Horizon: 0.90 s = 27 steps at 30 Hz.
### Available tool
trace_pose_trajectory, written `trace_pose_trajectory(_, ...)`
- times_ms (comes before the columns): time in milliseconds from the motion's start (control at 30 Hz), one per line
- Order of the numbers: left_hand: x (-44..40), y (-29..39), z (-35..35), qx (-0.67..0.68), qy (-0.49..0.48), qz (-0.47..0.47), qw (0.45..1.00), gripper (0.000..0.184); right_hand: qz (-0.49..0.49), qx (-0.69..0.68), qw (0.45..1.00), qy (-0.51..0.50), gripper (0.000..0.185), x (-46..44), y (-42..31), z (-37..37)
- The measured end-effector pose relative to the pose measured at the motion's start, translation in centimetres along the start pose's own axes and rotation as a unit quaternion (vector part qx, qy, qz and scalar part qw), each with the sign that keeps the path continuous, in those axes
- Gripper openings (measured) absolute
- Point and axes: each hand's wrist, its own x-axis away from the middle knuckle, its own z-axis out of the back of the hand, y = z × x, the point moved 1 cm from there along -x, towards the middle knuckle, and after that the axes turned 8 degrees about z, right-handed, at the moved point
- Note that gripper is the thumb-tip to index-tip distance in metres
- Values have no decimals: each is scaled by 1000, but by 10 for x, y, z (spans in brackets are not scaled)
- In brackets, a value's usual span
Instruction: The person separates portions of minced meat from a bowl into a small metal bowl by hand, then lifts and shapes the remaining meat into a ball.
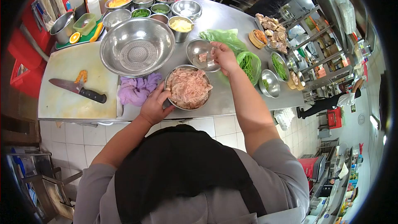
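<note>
My left hand [156, 104] grips the left rim of a steel bowl heaped with pale pink shredded meat [188, 88]. The fingers lie along the bowl's outer side at the table's front edge. My right hand [224, 58] holds a smaller steel bowl [195, 49] by its right rim, with the thumb inside. This bowl is tilted, and a small piece of the pink meat [202, 57] lies in it. It is just behind the full bowl; whether the two rims touch I cannot tell. A crumpled purple cloth [139, 89] lies left of my left hand.
A large steel colander [137, 46] stands behind the cloth. On the cutting board [62, 99] at left lies a knife [78, 90]. Green beans in a bag [247, 67] and a small steel bowl [269, 84] are at right. Several filled containers stand at the back; people work beyond.
</note>
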Motion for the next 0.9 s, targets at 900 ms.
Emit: trace_pose_trajectory(900, -1, -2, -2, 2, -2, 3, 1000, 50, 151, 557, 781, -238, 84, 144, -40, -30)
